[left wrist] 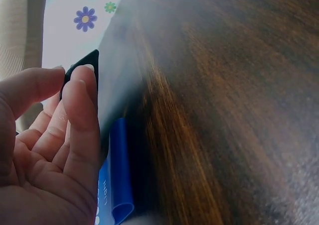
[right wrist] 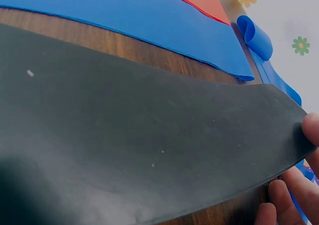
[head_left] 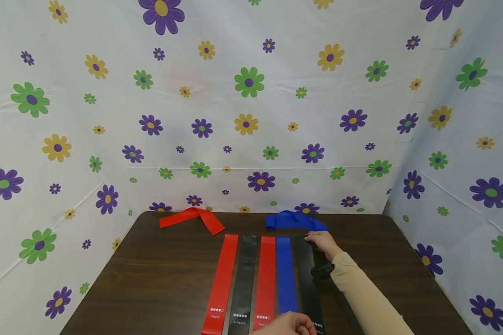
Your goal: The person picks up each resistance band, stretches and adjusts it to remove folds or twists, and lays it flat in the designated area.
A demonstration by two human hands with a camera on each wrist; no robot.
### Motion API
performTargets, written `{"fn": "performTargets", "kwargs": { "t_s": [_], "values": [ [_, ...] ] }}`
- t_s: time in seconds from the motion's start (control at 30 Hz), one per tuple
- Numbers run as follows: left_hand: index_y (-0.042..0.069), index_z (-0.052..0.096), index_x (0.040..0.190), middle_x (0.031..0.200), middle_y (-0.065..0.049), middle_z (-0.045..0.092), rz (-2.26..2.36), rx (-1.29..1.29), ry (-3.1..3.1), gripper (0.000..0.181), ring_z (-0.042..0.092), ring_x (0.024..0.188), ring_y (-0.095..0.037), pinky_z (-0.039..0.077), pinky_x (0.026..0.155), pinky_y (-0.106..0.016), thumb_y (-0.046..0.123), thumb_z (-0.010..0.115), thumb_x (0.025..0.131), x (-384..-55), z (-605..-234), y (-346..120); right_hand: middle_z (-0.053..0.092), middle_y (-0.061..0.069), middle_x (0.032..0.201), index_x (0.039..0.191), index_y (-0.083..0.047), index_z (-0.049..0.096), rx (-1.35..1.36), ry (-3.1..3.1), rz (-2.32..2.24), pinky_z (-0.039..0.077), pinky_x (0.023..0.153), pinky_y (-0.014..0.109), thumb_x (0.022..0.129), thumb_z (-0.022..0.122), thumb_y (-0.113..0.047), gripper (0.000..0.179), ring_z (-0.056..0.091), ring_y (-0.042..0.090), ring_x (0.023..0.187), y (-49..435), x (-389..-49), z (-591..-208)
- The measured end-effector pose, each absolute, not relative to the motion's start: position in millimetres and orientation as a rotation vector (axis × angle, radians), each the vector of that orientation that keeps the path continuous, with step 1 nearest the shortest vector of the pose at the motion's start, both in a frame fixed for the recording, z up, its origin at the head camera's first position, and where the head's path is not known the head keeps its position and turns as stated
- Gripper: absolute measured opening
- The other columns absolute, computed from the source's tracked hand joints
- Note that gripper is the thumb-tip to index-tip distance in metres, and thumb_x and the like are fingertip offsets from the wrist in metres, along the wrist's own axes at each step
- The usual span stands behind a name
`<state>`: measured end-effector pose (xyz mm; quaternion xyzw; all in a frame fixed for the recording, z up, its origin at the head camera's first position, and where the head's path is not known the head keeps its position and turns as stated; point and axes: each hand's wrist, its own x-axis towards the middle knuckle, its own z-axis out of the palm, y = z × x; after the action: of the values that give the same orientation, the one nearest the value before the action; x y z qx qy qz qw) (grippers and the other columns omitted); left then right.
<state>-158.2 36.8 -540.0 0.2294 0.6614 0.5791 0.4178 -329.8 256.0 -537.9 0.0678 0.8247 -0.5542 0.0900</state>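
Note:
A flat black resistance band (head_left: 307, 274) lies stretched lengthwise at the right end of a row of bands. My right hand (head_left: 322, 243) pinches its far end between thumb and fingers; in the right wrist view that end of the black band (right wrist: 279, 115) bends up slightly off the table. At the near end, my left hand (head_left: 291, 324) pinches a corner of the black band (left wrist: 95, 59), seen in the left wrist view. Just left of it runs a blue band (head_left: 286, 274), whose folded near end, marked "Light", shows below the left hand (left wrist: 50, 150).
Further left in the row lie a red band (head_left: 265, 274), another black band (head_left: 245, 274) and another red band (head_left: 224, 279). At the back of the brown table (head_left: 142, 279) are a loosely folded red band (head_left: 211, 221) and blue band (head_left: 291, 222). Flowered sheeting surrounds the table.

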Motion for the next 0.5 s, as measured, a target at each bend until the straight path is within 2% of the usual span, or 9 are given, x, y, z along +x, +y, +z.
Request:
{"fn": "performTargets", "kwargs": {
  "t_s": [0.23,0.43,0.5],
  "values": [
    [0.000,0.067,0.100,0.075,0.008,0.061,1.419,0.573,1.690,0.013,0.056,0.067,-0.005,0.048,0.067,-0.022,0.010,0.061,0.094,-161.4,-548.3,39.0,0.039,0.029,0.143,0.129,0.013,0.054,0.188,2.461,-1.648,0.040,0.100,0.056,0.095,0.057,-0.011,0.042,0.034,0.046,0.133,256.4,-329.0,-540.6],
    [0.013,0.069,0.097,0.077,0.008,0.064,1.406,0.589,1.648,0.011,0.060,0.070,-0.005,0.050,0.068,-0.022,0.022,0.065,0.092,-175.3,-596.9,43.1,0.039,0.029,0.143,0.129,0.012,0.054,0.186,2.468,-1.654,0.040,0.099,0.055,0.095,0.057,-0.011,0.042,0.034,0.046,0.133,255.2,-328.7,-540.9],
    [0.013,0.069,0.097,0.077,0.008,0.065,1.410,0.597,1.654,0.010,0.060,0.070,-0.005,0.050,0.068,-0.022,0.021,0.065,0.092,-175.8,-601.1,43.7,0.039,0.028,0.144,0.129,0.012,0.054,0.193,2.470,-1.656,0.040,0.100,0.055,0.095,0.057,-0.010,0.041,0.034,0.045,0.133,255.2,-328.1,-541.5]
  ]
}}
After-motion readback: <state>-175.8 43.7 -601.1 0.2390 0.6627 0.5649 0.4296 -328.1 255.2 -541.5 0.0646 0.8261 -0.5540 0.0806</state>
